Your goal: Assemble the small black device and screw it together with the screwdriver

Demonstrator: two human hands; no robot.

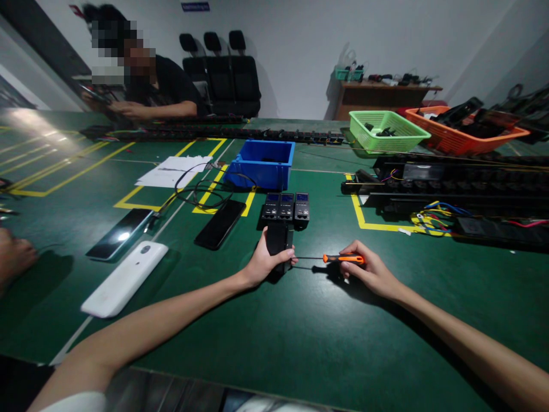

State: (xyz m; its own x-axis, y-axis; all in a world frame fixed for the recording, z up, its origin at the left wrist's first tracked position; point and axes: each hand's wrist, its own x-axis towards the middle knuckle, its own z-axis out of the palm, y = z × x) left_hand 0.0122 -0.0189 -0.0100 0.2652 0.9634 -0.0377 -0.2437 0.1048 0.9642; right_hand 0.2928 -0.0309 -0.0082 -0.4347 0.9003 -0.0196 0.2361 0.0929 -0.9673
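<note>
My left hand (263, 260) is closed around a small black box-shaped device (277, 239), held just above the green tabletop. Between the fingers of my right hand (364, 266) is a screwdriver (345, 259) with an orange and black handle. Its thin shaft points left, and the tip reaches the device's right side by my left fingertips. Whether it sits in a screw is too small to tell. Directly beyond the held device stand several similar black modules (302, 207) with small blue displays, next to an open blue bin (259, 171).
A black phone (221, 224), another phone (120, 233) with a cable and a white power bank (124, 279) lie at left. Black rails with loose wires (433, 217) occupy the right, before green (388, 140) and orange baskets (467, 140). Across the table sits a person (167, 91); another hand (15, 257) shows at far left.
</note>
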